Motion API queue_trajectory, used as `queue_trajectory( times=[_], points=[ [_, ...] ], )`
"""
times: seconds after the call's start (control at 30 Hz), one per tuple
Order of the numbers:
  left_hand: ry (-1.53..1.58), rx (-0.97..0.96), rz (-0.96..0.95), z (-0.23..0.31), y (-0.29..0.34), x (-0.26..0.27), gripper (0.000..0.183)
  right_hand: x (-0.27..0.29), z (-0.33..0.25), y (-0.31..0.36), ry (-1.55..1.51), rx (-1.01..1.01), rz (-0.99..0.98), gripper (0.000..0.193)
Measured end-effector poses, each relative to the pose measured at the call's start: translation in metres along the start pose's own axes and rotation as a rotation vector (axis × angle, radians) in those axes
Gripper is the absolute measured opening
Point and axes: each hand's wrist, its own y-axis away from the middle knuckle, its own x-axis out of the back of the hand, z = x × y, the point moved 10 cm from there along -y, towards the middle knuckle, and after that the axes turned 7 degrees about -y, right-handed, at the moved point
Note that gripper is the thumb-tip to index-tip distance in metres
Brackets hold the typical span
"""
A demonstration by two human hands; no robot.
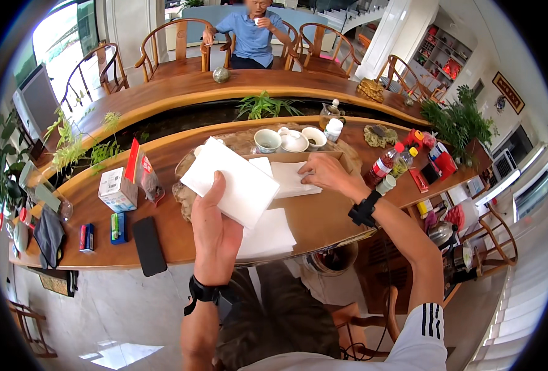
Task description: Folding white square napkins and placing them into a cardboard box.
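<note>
My left hand (215, 232) grips a stack of white square paper sheets (231, 182), tilted up above the table, with the thumb on top. To its right, my right hand (329, 176) bends down with its fingers pinched at another pile of white sheets (289, 179). Whether one sheet or several are between those fingertips is hard to see. Nearer to me lies a third white pile (271, 235), partly covered by my left hand. These piles rest on a flat brown board (333, 216) at the table's near edge. I wear a black band on each wrist.
Teacups (267, 141), a lidded bowl (294, 141) and a glass pot (331, 114) stand beyond the piles. Bottles (383, 164) stand right. Left are a white box (117, 190), a red bag (147, 176) and a black phone (149, 246). A person (252, 37) sits across, holding a cup.
</note>
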Motion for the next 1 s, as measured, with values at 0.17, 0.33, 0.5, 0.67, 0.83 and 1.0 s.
queue_trajectory(
  times=[0.17, 0.33, 0.5, 0.67, 0.83, 1.0],
  points=[
    [-0.019, 0.011, 0.019, -0.001, 0.001, 0.003, 0.038, -0.001, -0.005, -0.001, -0.052, -0.004, 0.065, 0.015],
    [-0.011, 0.029, 0.024, -0.009, -0.003, 0.007, 0.041, 0.004, -0.008, 0.0, -0.019, 0.01, 0.102, 0.014],
    [-0.004, -0.003, 0.032, -0.005, -0.005, 0.009, 0.036, 0.021, -0.008, 0.006, -0.067, -0.057, 0.11, 0.017],
    [-0.015, -0.023, 0.045, -0.01, -0.011, 0.015, 0.036, 0.038, 0.004, 0.016, -0.199, -0.103, 0.152, 0.021],
    [-0.021, 0.005, 0.047, -0.017, -0.012, 0.02, 0.034, 0.048, 0.003, 0.029, -0.521, -0.301, 0.191, 0.018],
    [-0.037, 0.018, 0.049, -0.026, -0.006, 0.008, 0.031, 0.05, 0.002, 0.04, -0.73, -0.342, 0.186, 0.018]
  ],
)
